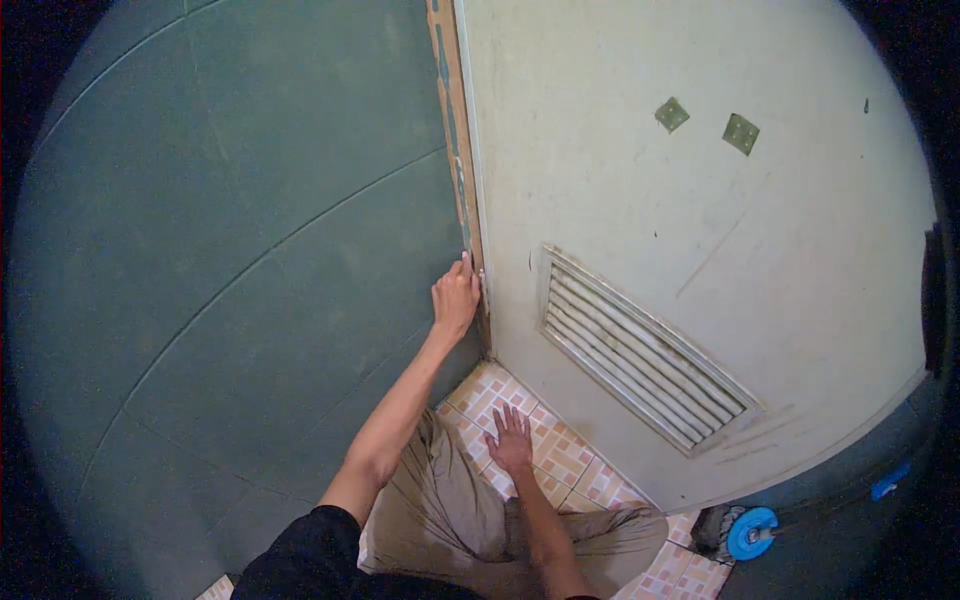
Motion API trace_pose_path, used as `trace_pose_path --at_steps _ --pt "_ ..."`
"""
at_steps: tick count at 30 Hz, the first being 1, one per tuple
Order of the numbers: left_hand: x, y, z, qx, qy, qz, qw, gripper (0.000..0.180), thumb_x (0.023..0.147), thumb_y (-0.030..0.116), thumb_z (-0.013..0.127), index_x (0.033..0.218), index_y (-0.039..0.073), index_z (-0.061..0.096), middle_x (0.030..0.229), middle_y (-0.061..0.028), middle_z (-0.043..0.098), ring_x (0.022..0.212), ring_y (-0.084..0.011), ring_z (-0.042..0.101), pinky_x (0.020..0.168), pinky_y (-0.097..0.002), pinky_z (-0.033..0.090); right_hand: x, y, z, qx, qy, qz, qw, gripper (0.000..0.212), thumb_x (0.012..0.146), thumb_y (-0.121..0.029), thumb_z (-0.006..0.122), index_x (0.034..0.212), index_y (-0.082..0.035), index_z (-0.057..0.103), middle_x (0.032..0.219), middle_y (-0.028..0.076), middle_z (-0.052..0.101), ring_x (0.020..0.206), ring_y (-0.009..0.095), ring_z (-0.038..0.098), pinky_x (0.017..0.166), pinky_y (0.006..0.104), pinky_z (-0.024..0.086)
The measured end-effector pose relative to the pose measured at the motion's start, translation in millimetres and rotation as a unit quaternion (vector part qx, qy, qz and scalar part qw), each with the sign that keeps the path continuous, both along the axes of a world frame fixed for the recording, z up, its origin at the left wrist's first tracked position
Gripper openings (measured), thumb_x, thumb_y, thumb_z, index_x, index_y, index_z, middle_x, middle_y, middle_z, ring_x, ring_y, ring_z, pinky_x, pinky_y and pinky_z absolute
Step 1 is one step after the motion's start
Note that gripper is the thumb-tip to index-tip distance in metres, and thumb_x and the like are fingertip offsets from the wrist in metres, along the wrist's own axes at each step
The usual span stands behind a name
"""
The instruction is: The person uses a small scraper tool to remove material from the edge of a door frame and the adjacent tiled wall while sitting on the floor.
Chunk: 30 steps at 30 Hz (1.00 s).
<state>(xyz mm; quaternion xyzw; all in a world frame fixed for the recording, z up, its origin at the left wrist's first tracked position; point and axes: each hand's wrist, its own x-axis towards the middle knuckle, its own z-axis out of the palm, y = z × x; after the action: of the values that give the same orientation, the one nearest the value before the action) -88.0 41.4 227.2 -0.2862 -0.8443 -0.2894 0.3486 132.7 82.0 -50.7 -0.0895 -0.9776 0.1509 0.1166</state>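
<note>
My left hand is raised against the narrow brown strip that runs up between the dark green wall and the pale door. Its fingers are curled together, with one fingertip pointing up along the strip. Anything pinched in them is too small or hidden to make out. Patches of grey-green and whitish material mark the strip above the hand. My right hand lies flat on the tiled floor with its fingers spread, holding nothing.
A louvred vent is set low in the pale door, which also carries two small green diamond-shaped patches. The dark green wall rises on the left. Near the door's lower edge, a round blue object sits beside something dark.
</note>
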Motion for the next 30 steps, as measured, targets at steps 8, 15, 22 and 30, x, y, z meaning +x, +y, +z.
trace_pose_path --at_steps 8,15,22,30 --pt "5.3 -32.4 -34.2 -0.082 -0.083 -0.107 0.987 0.029 0.086 0.013 0.056 0.110 -0.003 0.062 0.080 -0.0198 0.063 0.075 -0.0382 0.063 0.065 -0.0479 0.051 0.0 0.3 -2.4 0.008 -0.004 0.003 1.000 0.064 0.095 -0.045 0.037 0.147 -0.010 0.028 0.156 0.013 0.019 0.144 0.029 0.018 0.116 0.0492 0.010" --pt "3.7 -1.6 -7.5 0.074 -0.054 -0.054 0.994 0.025 0.088 0.014 0.057 0.106 -0.001 0.063 0.078 -0.0198 0.059 0.070 -0.0378 0.060 0.062 -0.0475 0.046 0.1 2.8 3.4 -0.047 -0.047 0.020 0.998 0.065 0.095 -0.048 0.038 0.146 -0.008 0.030 0.153 0.015 0.024 0.142 0.030 0.021 0.115 0.0501 0.014" --pt "-3.4 -8.9 -60.2 0.028 -0.065 -0.014 0.997 0.024 0.086 0.012 0.058 0.105 -0.002 0.063 0.079 -0.0194 0.061 0.071 -0.0377 0.061 0.062 -0.0466 0.050 62.3 -11.6 2.2 -0.161 0.037 0.103 0.981 0.056 0.094 -0.036 0.050 0.137 -0.001 0.042 0.143 0.018 0.042 0.133 0.031 0.039 0.110 0.0462 0.029" --pt "15.8 -16.5 -2.8 0.017 -0.068 -0.097 0.993 0.019 0.086 0.010 0.058 0.098 -0.004 0.063 0.079 -0.0202 0.062 0.073 -0.0393 0.063 0.063 -0.0482 0.050 52.2 9.5 7.9 -0.199 0.113 0.063 0.971 0.044 0.091 -0.027 0.057 0.125 0.000 0.054 0.121 0.022 0.059 0.114 0.035 0.056 0.101 0.0421 0.040"
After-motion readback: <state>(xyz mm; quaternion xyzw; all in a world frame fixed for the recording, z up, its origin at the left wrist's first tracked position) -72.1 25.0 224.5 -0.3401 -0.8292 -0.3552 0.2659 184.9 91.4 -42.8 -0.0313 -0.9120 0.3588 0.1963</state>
